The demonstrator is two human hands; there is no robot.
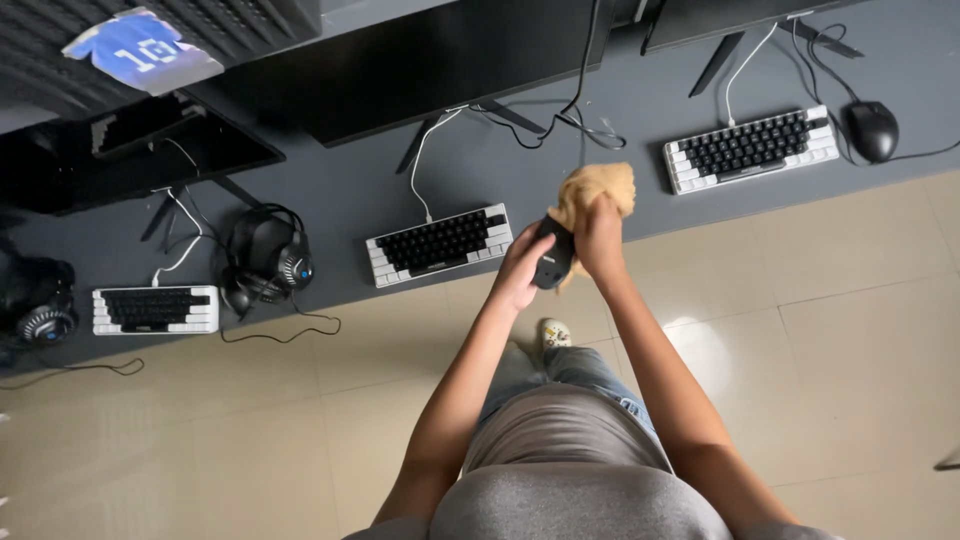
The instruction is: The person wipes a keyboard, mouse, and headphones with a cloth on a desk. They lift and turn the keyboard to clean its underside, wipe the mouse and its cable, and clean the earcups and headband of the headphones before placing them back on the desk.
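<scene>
Mouse (553, 255), black, is held above the near edge of the dark grey surface (640, 110), just right of the middle keyboard (438, 244). Left hand (522, 268) is closed around the mouse from its left side, fingers curled over the body. Right hand (598, 238) is closed on a tan cloth (598, 188), which is bunched against the far side of the mouse and rises above the knuckles. Both forearms extend forward from the body and converge at the mouse, elbows bent and spread. One shoe (553, 333) shows on the beige tiled floor (850, 320) directly below the hands.

Count on the surface, near to far:
- Keyboards: three, all black keys with white borders. One at near left (155, 309), the middle one, one at far right (752, 149). Each has a white cable running toward the far side.
- Headsets: two, black. One lies just right of the left keyboard (268, 255); one lies at the left edge (38, 300), partly cut off.
- Second mouse: one, black (873, 130), just right of the far right keyboard, wired.
- Monitors: three visible from above, dark; the middle one (440, 60) stands beyond the middle keyboard.

No containers are in view. A blue and white shirt-shaped item (140, 48) sits at the far left.
</scene>
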